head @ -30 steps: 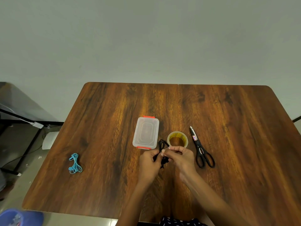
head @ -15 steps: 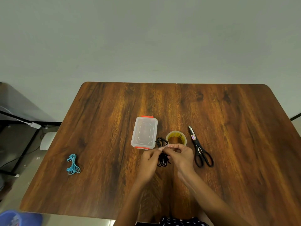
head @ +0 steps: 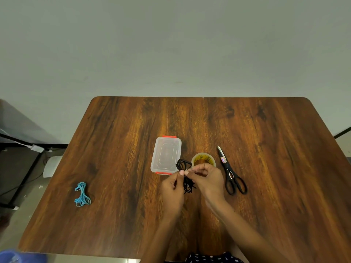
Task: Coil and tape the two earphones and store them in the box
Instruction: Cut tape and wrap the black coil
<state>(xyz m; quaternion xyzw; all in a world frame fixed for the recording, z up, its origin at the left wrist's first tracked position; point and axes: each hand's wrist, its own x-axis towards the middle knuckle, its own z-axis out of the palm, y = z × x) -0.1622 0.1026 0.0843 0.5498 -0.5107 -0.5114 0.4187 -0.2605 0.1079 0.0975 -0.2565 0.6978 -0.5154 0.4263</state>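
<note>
Around the hands the box blocks 11 o'clock, tape 12, scissors 2 — table bare toward 9, until the blue earphone.

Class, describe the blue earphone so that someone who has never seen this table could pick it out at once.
Start at the wooden table and go to its near left part, far from the clear box, tape roll and scissors. The blue earphone lies alone there, a loose bundle, the only bright blue thing on the wood.
</note>
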